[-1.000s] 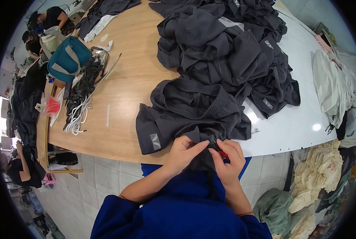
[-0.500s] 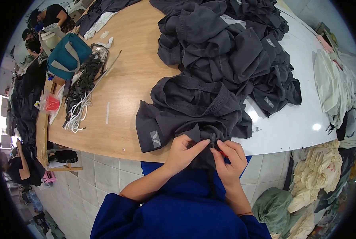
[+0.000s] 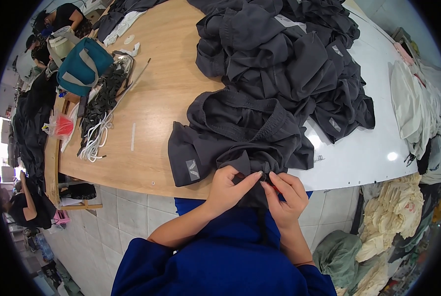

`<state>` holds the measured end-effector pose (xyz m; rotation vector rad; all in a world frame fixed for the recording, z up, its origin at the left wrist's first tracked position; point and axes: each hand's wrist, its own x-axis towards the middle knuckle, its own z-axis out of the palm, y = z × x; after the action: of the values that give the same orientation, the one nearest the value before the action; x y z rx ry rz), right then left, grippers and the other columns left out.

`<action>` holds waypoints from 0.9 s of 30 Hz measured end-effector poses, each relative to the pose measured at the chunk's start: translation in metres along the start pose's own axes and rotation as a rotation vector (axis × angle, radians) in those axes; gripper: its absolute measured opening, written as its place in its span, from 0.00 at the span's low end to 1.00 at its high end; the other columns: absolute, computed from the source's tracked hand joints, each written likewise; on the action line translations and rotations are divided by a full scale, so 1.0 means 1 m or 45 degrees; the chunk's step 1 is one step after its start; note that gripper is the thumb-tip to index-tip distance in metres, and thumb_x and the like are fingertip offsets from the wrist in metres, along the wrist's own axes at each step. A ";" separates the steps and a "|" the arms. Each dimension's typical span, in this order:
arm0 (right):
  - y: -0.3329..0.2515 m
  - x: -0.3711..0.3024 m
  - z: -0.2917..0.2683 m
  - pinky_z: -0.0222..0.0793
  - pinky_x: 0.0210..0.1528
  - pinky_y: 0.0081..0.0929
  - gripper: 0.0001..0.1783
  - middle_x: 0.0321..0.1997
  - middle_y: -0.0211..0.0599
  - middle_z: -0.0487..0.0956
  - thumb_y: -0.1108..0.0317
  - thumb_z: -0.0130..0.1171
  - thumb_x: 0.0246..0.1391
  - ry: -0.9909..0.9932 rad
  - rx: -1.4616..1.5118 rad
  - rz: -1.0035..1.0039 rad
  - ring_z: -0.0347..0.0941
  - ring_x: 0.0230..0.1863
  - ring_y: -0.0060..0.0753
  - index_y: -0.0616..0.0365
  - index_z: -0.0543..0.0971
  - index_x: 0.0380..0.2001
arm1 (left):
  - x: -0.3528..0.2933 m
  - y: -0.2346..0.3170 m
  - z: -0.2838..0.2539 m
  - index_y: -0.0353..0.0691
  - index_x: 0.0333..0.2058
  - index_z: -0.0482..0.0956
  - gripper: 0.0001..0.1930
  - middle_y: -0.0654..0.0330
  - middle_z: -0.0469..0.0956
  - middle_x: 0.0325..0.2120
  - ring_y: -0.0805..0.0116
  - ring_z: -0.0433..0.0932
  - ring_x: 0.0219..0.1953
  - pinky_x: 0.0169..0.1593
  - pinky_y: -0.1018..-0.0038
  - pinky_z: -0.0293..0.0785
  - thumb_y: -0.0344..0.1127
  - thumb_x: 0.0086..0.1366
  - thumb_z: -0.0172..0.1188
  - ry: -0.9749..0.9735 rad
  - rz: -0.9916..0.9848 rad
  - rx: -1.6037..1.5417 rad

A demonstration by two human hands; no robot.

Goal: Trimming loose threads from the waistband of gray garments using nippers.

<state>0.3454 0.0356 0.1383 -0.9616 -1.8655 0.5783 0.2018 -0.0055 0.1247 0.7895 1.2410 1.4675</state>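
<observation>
Dark grey shorts (image 3: 200, 148) lie bunched at the table's front edge, with the elastic waistband (image 3: 230, 130) gathered in a loop and a light rectangular patch on the left leg. My left hand (image 3: 229, 190) is closed, pinching a fold of the cloth between thumb and fingers. Right beside it, my right hand (image 3: 285, 196) pinches the same spot, its fingertips almost touching the left thumb. Something small and red shows between the right-hand fingers; its shape is mostly hidden. Part of the shorts hangs below the edge toward my lap.
Beyond the shorts rises a heap of similar dark grey garments (image 3: 274, 59). A teal bag (image 3: 85, 66), white cords (image 3: 98, 140) and dark straps lie at the left. Cream cloth (image 3: 390, 212) is piled at the right. Other people (image 3: 67, 19) work at the far left.
My fingertips have shifted slightly at the pinched fold, and less of the cloth shows between them. The shorts and the heap lie almost as before.
</observation>
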 end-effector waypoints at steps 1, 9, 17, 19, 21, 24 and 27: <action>0.000 0.000 0.000 0.68 0.26 0.21 0.16 0.28 0.37 0.77 0.77 0.70 0.32 -0.003 -0.002 0.010 0.74 0.25 0.32 0.61 0.82 0.31 | 0.000 0.000 0.000 0.33 0.34 0.80 0.06 0.65 0.79 0.27 0.82 0.72 0.28 0.32 0.84 0.68 0.28 0.58 0.61 0.001 -0.001 0.000; -0.003 0.000 0.001 0.69 0.26 0.21 0.15 0.28 0.38 0.77 0.77 0.70 0.33 0.014 -0.001 0.056 0.74 0.25 0.32 0.61 0.82 0.31 | -0.001 0.003 0.003 0.32 0.35 0.79 0.06 0.65 0.79 0.27 0.82 0.72 0.28 0.31 0.84 0.67 0.27 0.59 0.60 0.007 0.082 0.039; 0.001 -0.003 -0.001 0.69 0.27 0.19 0.13 0.28 0.39 0.78 0.78 0.69 0.36 -0.012 0.052 0.128 0.75 0.25 0.31 0.62 0.82 0.30 | -0.001 0.003 0.002 0.33 0.35 0.80 0.06 0.65 0.79 0.26 0.83 0.72 0.27 0.31 0.84 0.67 0.27 0.59 0.60 -0.016 0.129 0.103; 0.001 -0.003 -0.003 0.67 0.28 0.17 0.12 0.30 0.39 0.77 0.80 0.67 0.38 -0.016 0.128 0.174 0.73 0.27 0.28 0.64 0.81 0.32 | -0.001 0.003 0.002 0.33 0.34 0.80 0.06 0.65 0.79 0.26 0.82 0.72 0.27 0.31 0.84 0.67 0.27 0.59 0.60 -0.009 0.116 0.073; 0.000 -0.004 -0.005 0.66 0.29 0.15 0.12 0.32 0.39 0.77 0.81 0.66 0.40 -0.021 0.205 0.218 0.72 0.28 0.24 0.65 0.80 0.33 | -0.001 0.001 0.002 0.32 0.34 0.79 0.05 0.65 0.79 0.26 0.82 0.72 0.28 0.32 0.84 0.67 0.27 0.59 0.60 0.007 0.069 -0.001; 0.000 -0.004 -0.007 0.66 0.30 0.15 0.13 0.32 0.39 0.77 0.81 0.65 0.40 -0.004 0.259 0.306 0.72 0.28 0.24 0.65 0.80 0.34 | -0.001 -0.001 -0.001 0.33 0.36 0.78 0.06 0.64 0.79 0.30 0.81 0.74 0.33 0.37 0.83 0.69 0.27 0.60 0.59 -0.022 -0.021 -0.079; 0.003 -0.004 -0.008 0.66 0.30 0.15 0.14 0.32 0.39 0.77 0.81 0.66 0.39 -0.015 0.263 0.281 0.71 0.28 0.24 0.65 0.80 0.34 | -0.001 0.008 0.004 0.33 0.40 0.76 0.08 0.62 0.78 0.36 0.79 0.74 0.38 0.43 0.81 0.70 0.26 0.61 0.57 0.007 -0.164 -0.368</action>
<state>0.3546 0.0335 0.1377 -1.0329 -1.6822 0.8923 0.2031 -0.0047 0.1335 0.5031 1.0333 1.5010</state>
